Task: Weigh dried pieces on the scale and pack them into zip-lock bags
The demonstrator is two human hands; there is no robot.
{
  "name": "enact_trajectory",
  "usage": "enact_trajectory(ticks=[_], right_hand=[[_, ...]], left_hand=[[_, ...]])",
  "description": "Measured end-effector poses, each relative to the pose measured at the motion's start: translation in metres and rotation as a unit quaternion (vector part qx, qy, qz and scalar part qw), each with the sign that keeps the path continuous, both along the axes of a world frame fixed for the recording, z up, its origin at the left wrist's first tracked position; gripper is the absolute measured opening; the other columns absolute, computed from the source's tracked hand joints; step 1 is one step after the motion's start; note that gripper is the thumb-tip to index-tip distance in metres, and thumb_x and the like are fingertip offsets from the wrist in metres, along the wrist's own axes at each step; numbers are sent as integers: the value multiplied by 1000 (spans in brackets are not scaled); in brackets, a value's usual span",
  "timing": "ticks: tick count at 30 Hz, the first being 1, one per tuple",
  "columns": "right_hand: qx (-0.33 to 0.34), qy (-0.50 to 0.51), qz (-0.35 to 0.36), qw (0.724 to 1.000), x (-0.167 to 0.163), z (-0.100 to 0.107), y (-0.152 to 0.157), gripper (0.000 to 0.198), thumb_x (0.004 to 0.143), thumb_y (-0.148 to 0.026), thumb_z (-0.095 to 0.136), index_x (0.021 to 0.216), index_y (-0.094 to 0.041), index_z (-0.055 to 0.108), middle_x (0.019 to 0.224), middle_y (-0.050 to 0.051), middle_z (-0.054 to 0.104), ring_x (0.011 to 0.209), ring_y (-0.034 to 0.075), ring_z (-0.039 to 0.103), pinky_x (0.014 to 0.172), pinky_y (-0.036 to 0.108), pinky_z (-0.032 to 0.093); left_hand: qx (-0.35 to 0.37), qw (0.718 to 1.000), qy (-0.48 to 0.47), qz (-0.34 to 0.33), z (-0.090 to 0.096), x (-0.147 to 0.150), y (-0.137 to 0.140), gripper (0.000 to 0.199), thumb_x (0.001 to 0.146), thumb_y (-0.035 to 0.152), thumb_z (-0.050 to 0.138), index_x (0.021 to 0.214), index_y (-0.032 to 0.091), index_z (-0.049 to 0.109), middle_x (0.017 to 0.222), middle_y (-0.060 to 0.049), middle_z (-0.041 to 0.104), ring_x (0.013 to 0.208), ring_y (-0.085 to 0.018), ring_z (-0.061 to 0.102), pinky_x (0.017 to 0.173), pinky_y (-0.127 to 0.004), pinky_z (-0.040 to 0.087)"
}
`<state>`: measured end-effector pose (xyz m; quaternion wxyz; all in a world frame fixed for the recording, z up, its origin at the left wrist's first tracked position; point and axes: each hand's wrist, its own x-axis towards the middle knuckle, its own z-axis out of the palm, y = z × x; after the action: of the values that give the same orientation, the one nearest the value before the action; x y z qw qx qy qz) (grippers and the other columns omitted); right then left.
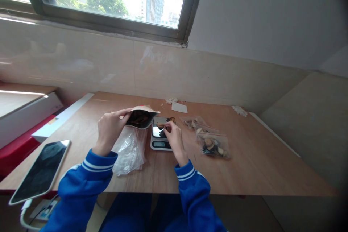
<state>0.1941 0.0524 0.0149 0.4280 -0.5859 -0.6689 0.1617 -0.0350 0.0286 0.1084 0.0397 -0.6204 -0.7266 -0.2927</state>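
Observation:
My left hand (111, 127) is closed on the edge of a pouch (156, 110), tilted with its dark mouth gaping toward me; brown pieces show dimly inside. Beside it, my right hand (174, 137) is in a pinch just above a kitchen scale (153, 144). Its fingertips meet a brown dried slice (160, 125) over the mirror-like plate, where another brown piece (172, 119) lies at the back. The scale's display (159, 144) is too small to read. Clear plastic bags (127, 152) lie in a loose stack left of the scale, under the pouch.
Several zip bags with dried pieces (214, 145) lie right of the scale. A white card (179, 107) and crumpled tissue (172, 100) are at the back of the table (258, 159), with more tissue (239, 111) at right. A tablet (40, 170) with a cable (25, 206) overhangs the front left edge.

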Motion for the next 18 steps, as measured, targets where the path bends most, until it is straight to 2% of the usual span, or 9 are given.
enact_trajectory(ticks=[4,8,10,14,18], right_hand=[[13,76,-9,997,14,-4,-2,14,79,-23,58,91,-19,64,93,7,71,86,22,66,77,34,50],[13,199,-30,980,29,-20,0,23,76,-33,64,93,-18,63,94,9,70,86,22,67,77,35,54],[21,227,-24,973,35,-29,1,28,74,-38,67,93,-18,63,95,9,69,87,21,66,77,35,56],[57,192,1,980,38,-40,1,26,75,-42,67,86,-19,62,94,8,60,87,20,63,71,32,57],[85,111,23,990,36,-35,-1,18,82,-38,62,84,-20,61,89,6,58,87,20,60,76,34,55]], left_hand=[[-4,1000,9,3,-1,0,-1,30,87,46,56,108,33,73,87,-4,77,86,-27,70,64,-29,45],[-7,1000,13,3,-2,2,-1,30,87,46,56,108,34,73,86,-4,77,86,-27,70,65,-30,45],[-10,1000,12,3,-1,3,-1,30,87,46,55,108,34,73,86,-4,77,86,-27,70,65,-30,45],[-23,1000,9,2,1,5,-3,31,87,46,54,109,34,73,87,-4,77,87,-28,70,65,-30,45],[-31,999,13,-4,2,8,-6,32,88,46,53,111,34,72,91,-5,76,88,-27,70,65,-30,45]])
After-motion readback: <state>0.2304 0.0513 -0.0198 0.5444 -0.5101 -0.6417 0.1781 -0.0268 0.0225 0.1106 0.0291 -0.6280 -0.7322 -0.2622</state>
